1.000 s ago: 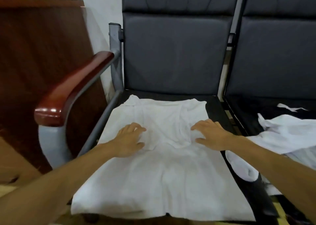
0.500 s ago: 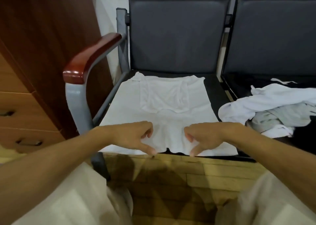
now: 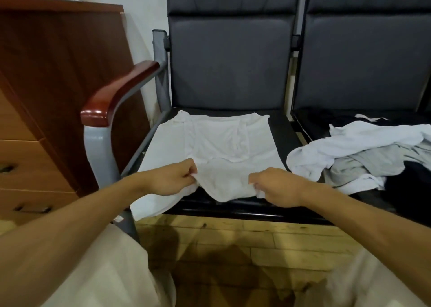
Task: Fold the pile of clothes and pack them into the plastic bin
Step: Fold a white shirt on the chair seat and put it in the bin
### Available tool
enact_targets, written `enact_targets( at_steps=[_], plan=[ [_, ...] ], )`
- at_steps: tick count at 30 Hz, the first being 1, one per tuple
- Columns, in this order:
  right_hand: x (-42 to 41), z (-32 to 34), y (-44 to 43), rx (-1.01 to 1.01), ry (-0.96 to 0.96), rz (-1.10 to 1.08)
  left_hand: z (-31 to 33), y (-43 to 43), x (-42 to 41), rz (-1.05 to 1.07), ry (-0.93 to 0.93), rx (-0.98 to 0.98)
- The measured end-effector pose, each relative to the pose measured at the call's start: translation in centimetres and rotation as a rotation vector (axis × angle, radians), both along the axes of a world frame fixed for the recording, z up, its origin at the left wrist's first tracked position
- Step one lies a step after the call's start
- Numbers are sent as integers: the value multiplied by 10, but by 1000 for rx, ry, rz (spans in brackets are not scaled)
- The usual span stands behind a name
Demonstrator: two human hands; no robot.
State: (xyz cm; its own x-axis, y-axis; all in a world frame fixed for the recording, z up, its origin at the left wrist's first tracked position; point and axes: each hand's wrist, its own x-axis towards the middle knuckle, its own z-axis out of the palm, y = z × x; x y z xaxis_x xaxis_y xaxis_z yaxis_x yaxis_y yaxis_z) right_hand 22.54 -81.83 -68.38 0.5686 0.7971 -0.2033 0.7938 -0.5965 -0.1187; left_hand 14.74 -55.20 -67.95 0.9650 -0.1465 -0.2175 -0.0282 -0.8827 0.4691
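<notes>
A white shirt (image 3: pixel 217 141) lies flat on the dark seat of the left chair (image 3: pixel 279 129), its sleeves folded inward. My left hand (image 3: pixel 170 178) pinches the shirt's near hem on the left side. My right hand (image 3: pixel 272 185) pinches the same hem on the right. Between the hands the hem is raised off the seat's front edge and sags in a curve. A loose pile of white, grey and black clothes (image 3: pixel 363 155) sits on the neighbouring seat to the right. No plastic bin is in view.
A grey chair arm with a red-brown wooden armrest (image 3: pixel 116 94) stands left of the shirt. Beyond it is a wooden drawer cabinet (image 3: pixel 46 97). Wooden floor (image 3: pixel 233 241) lies under the seat's front edge, and my knees in light trousers show at the bottom.
My hands moved from the shirt's middle down to its near hem, took hold of it and have lifted it off the seat's front edge.
</notes>
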Motion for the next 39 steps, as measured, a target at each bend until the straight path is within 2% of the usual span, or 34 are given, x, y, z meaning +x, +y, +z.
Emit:
enact_targets(
  at_steps=[4,7,9,12,14,16,19,22,25,27,30,35,37,39],
  plan=[
    [20,15,-7,233,170,-227,5,0,4,200,-9,-165],
    [17,30,-22,139,413,-281,10,-3,3,219,4,-234],
    [15,37,-30,46,524,-298,10,1,-1,145,4,-104],
    [22,35,-37,121,568,-367,7,15,-3,83,-28,61],
    [30,29,-39,213,485,-401,5,25,-2,119,-49,155],
    [37,21,-41,258,314,-396,5,33,-3,202,-85,224],
    [47,13,-42,298,119,-454,2,48,-4,379,-95,239],
    [52,11,-41,372,15,-617,2,57,-7,523,-63,290],
    [54,13,-39,432,-60,-758,9,54,-12,533,-23,482],
    [54,14,-38,457,-109,-817,11,51,-14,574,-16,512],
    [51,16,-36,505,-131,-853,12,56,-14,705,-58,389],
    [53,14,-30,612,-20,-808,17,57,-10,826,-435,-22],
    [52,17,-26,683,22,-754,21,51,-9,811,-469,-207],
    [48,22,-26,766,105,-724,24,47,-10,762,-418,-399]
  ],
)
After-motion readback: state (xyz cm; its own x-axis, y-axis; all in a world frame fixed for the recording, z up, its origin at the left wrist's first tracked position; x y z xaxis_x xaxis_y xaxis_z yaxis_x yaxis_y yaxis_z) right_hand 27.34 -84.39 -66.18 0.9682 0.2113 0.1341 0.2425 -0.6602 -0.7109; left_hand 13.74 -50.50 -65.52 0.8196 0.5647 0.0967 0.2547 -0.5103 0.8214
